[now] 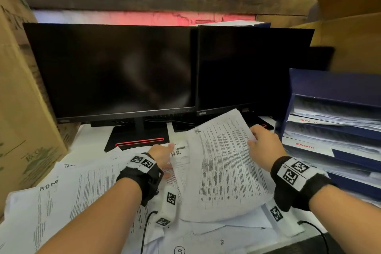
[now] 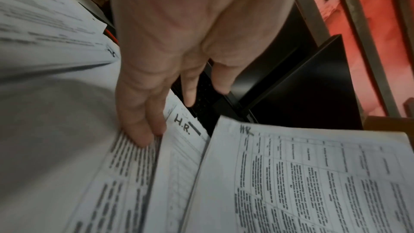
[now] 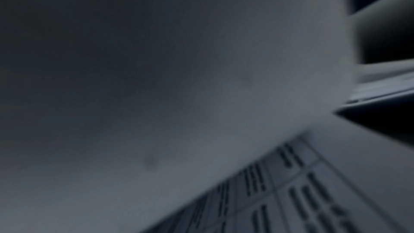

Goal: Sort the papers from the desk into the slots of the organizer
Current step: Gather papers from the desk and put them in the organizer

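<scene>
Right hand grips far edge of printed sheet; left hand relaxed, fingertips pressing papers beside it.

White desk carries scattered papers, two monitor stands and a blue organizer.

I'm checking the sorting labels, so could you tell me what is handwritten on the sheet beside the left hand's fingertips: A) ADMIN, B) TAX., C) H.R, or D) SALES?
C: the sheet by the left hand reads "H.R." in black marker, clear in the left wrist view.
</scene>
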`<action>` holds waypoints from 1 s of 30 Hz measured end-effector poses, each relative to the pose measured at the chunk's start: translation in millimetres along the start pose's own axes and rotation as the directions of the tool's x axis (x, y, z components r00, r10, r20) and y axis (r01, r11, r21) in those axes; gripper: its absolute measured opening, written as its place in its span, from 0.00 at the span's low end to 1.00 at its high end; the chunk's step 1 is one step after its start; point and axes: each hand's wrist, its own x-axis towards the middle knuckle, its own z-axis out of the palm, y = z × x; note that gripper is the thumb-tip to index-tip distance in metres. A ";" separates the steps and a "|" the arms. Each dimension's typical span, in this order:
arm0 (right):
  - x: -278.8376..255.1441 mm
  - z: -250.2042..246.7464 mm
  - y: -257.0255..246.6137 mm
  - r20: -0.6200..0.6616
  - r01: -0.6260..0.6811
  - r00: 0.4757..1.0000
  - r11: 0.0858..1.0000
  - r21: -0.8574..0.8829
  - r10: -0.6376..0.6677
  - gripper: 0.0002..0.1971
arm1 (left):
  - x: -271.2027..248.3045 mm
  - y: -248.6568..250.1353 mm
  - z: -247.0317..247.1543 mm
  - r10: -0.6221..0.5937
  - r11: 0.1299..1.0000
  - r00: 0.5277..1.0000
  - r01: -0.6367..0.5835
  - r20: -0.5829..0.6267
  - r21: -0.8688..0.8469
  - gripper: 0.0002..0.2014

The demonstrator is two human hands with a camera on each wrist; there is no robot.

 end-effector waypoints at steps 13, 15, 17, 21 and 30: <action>-2.1 -11.7 12.9 -0.034 -0.108 0.993 0.975 0.193 0.117 0.08 | 1.0 -3.7 18.4 0.206 0.970 0.978 -0.207 0.026 0.129 0.13; -1.4 -15.7 10.5 -0.038 -0.091 0.993 0.931 0.353 0.111 0.07 | -7.2 3.8 5.2 0.289 0.951 0.957 -0.283 -0.031 0.124 0.08; -2.4 -17.6 5.9 -0.046 -0.079 0.992 0.868 0.491 0.116 0.07 | -19.9 9.5 -8.2 0.322 0.944 0.946 -0.324 -0.035 -0.064 0.09; -6.1 -12.0 -5.4 0.012 -0.101 0.992 0.747 0.657 0.123 0.09 | -46.2 17.3 -24.5 0.408 0.869 0.909 -0.359 0.081 -0.342 0.14; -16.7 -12.4 -53.9 -0.230 0.067 0.967 0.753 0.655 0.114 0.04 | -88.1 43.7 -27.0 0.554 0.758 0.830 -0.536 -0.067 -0.373 0.30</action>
